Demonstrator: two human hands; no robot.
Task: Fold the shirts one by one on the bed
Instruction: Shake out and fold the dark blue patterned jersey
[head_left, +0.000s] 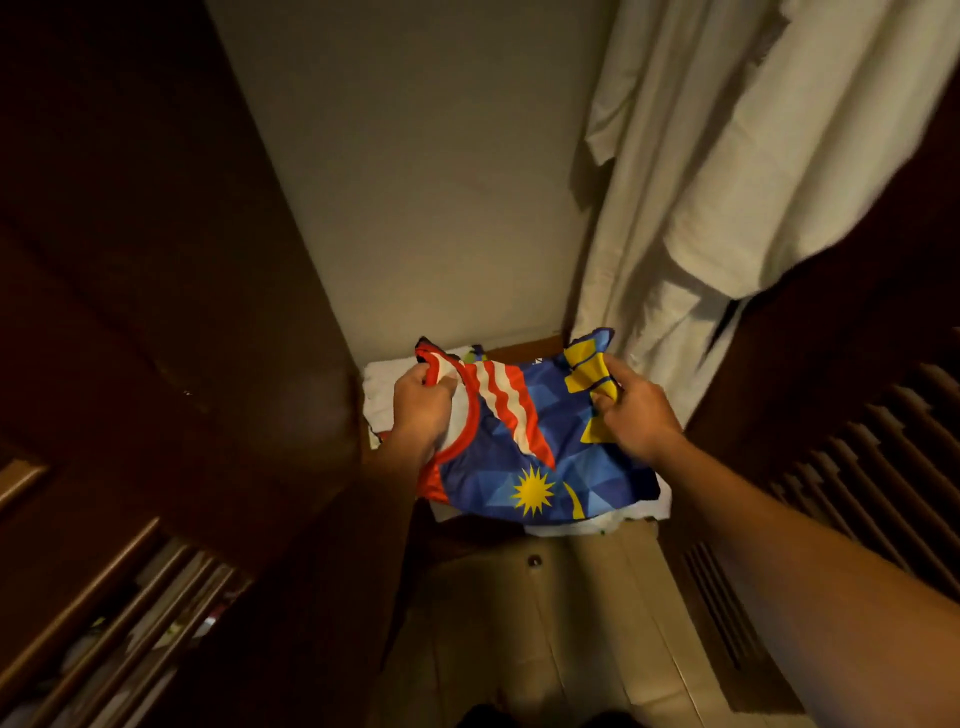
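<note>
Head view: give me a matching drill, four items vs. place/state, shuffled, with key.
Items:
1. left hand
2. right hand
3. yellow sun emblem
4. white curtain

Place or state:
A. hangs at upper right, behind the shirt
B. grips the shirt's red-and-white striped part
C. printed on blue cloth near the shirt's near edge
D. grips the shirt's yellow-and-blue part

Pairs: 1-B, 2-D, 3-C, 4-A

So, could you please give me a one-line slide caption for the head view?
Both hands, left hand and right hand, grip a blue, red and yellow shirt above white folded laundry between dark wooden doors.
</note>
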